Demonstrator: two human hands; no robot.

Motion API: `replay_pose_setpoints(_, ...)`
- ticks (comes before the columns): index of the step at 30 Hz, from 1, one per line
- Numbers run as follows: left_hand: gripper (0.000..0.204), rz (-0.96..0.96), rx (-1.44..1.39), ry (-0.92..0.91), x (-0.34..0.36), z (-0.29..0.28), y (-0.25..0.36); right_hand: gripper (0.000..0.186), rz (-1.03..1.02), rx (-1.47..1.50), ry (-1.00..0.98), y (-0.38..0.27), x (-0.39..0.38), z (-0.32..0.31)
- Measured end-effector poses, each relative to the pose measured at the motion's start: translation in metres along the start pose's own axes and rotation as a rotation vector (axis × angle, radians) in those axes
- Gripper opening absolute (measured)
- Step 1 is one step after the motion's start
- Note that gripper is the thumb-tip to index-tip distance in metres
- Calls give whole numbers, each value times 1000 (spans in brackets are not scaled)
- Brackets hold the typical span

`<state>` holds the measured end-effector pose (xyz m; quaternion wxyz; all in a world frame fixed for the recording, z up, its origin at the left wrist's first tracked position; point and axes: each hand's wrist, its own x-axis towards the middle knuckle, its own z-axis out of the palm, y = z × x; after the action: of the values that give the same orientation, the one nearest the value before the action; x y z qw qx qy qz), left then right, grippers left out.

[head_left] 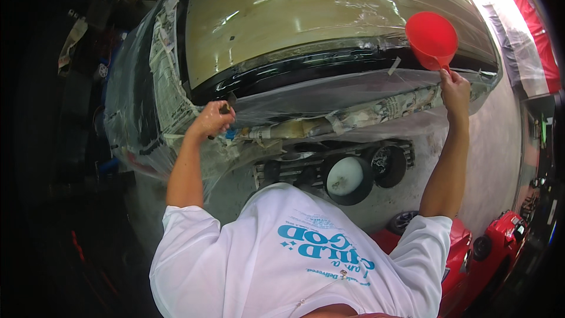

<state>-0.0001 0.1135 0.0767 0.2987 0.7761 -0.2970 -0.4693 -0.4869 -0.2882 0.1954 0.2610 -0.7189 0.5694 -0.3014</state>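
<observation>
My right hand (pixel 455 89) grips the handle of a red plastic water dipper (pixel 431 38), raised over the right part of the car roof's near edge. The bowl's contents cannot be made out. At the left, my left hand (pixel 213 121) is closed on a small dark flat piece (pixel 232 99); its kind is unclear. That hand is beside the black strip (pixel 276 75) along the near edge of the olive-gold car roof (pixel 294 17). The roof looks wet and shiny. Newspaper masking (pixel 406 102) and clear plastic sheeting (pixel 132 106) cover the car around it.
Below the roof edge, a dark bucket (pixel 364 191) with whitish liquid stands beside another dark round container (pixel 389 165) near a slatted rack (pixel 262 171). Red toy-like cars (pixel 459 241) are at the lower right. Red and pale sheets (pixel 529 29) hang at the far right.
</observation>
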Motion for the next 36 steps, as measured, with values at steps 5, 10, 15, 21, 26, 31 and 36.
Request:
replay_pose_setpoints(5,9,16,-167,-51,-21,10,-52,25,224,454,-95,-29,-36,3)
replay_pose_setpoints(10,22,179,96,284,-13,24,-112,24,144,197,-60,-46,-55,0)
replay_pose_setpoints(15,31,522,363,373,-6,64,-32,28,-107,-109,-76,-59,-72,16)
replay_pose_setpoints(21,43,795,759,396,70,115,70,28,-237,-309,-125,-113,-110,63)
replay_pose_setpoints(26,46,693,757,352,89,109,87,32,-63,12,-239,-146,-139,95)
replay_pose_setpoints(31,48,616,745,391,85,70,55,31,121,209,-239,-167,-160,98)
replay_pose_setpoints(36,50,506,858,460,49,25,16,29,134,170,-211,-155,-168,85)
